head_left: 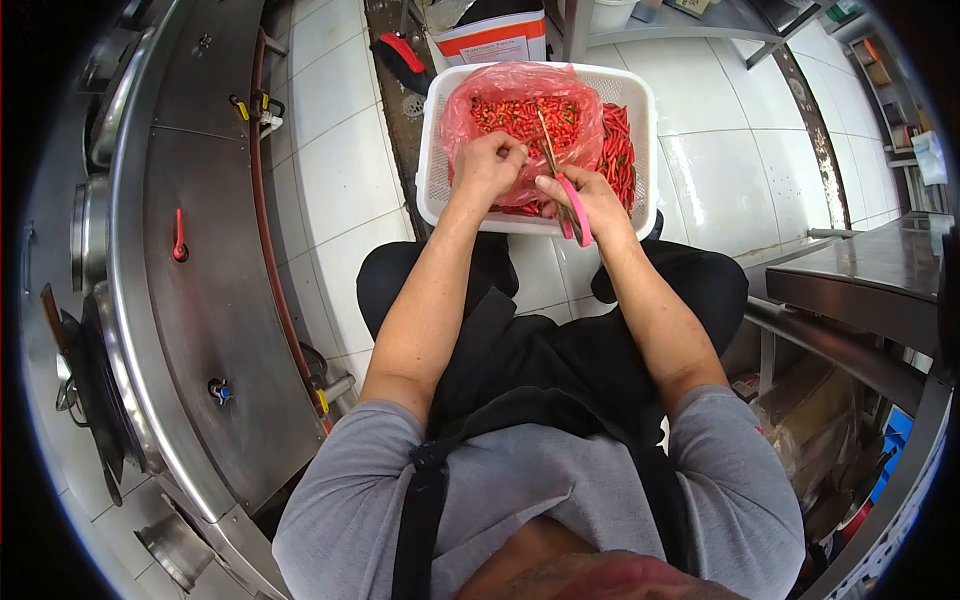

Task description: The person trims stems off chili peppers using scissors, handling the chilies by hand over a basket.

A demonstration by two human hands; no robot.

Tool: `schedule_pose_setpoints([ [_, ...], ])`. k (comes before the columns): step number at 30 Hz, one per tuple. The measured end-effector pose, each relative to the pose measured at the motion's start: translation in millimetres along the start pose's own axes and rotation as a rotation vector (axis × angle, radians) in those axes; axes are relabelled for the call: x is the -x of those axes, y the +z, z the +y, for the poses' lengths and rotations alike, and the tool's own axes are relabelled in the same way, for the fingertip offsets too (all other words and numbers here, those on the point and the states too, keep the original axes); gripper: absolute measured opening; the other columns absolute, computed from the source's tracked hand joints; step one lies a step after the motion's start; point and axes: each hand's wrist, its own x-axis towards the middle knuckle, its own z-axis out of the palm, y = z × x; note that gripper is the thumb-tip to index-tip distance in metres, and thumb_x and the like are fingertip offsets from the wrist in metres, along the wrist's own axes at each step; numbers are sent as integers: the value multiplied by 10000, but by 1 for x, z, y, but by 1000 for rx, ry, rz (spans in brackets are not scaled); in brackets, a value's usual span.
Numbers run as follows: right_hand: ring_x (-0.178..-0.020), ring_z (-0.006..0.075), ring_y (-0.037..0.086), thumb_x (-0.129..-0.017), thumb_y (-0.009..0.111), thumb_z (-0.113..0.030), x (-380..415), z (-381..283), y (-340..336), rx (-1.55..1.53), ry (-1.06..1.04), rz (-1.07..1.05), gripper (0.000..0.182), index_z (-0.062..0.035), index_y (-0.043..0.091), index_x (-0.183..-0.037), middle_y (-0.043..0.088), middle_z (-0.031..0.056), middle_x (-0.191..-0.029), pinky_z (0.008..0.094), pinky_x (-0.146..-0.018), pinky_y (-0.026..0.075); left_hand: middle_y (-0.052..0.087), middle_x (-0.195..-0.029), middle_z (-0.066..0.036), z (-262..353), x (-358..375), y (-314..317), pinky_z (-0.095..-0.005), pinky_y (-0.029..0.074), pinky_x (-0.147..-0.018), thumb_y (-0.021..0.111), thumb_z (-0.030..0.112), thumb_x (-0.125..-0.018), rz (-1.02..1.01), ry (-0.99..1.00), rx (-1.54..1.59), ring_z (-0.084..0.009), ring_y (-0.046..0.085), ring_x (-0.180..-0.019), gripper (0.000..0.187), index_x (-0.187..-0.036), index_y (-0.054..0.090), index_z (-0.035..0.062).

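Note:
My right hand (595, 203) holds a pair of scissors (574, 207) with pink handles, the blades pointing up and away over the basket. My left hand (488, 166) is closed with the fingertips pinched together; whatever is between them is too small to make out. Both hands are over a white plastic basket (648, 150). Inside it, a red translucent plastic bag (460, 105) lies open, with many small cut red chili peppers (520, 115) in it. Longer whole red chilies (620, 165) lie beside the bag, along the basket's right side.
A steel counter (225, 300) with valves and pans runs along the left. Behind the basket stand a cardboard box (495, 42) and a red-and-black brush-like object (402, 55). A steel table (870, 270) is at the right, above stored goods. White tiles (720, 180) cover the floor.

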Motion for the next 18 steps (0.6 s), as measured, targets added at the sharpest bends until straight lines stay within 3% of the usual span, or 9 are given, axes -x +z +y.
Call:
schedule_pose_setpoints([
  [4,-599,127,627,-780,773,-431,-2,-5,-4,-19,-23,31,540,13,675,-1073,672,77,-765,256,-554,492,687,-773,-144,0,3,1,-368,514,-697,676,253,-808,-175,-31,-38,-253,667,-721,229,-864,698,32],
  [7,-534,118,587,-775,783,-411,-4,-5,-4,-42,10,27,496,12,683,-1013,628,52,-676,249,-495,464,692,-789,-150,-7,-2,2,-376,517,-728,677,268,-798,-182,-111,-7,-269,672,-749,240,-860,708,38],
  [12,-448,111,529,-778,782,-404,-6,0,-5,86,151,-18,429,0,674,-874,543,20,-569,263,-408,411,698,-818,-167,-6,-2,1,-395,520,-747,665,254,-784,-133,-162,-233,-306,678,-778,229,-844,708,38],
  [18,-479,127,567,-752,797,-424,-8,13,-2,74,56,7,493,7,691,-966,600,48,-623,264,-457,457,692,-834,-185,-5,-4,0,-408,519,-756,642,231,-788,0,-95,-241,-330,678,-808,218,-841,699,28],
])
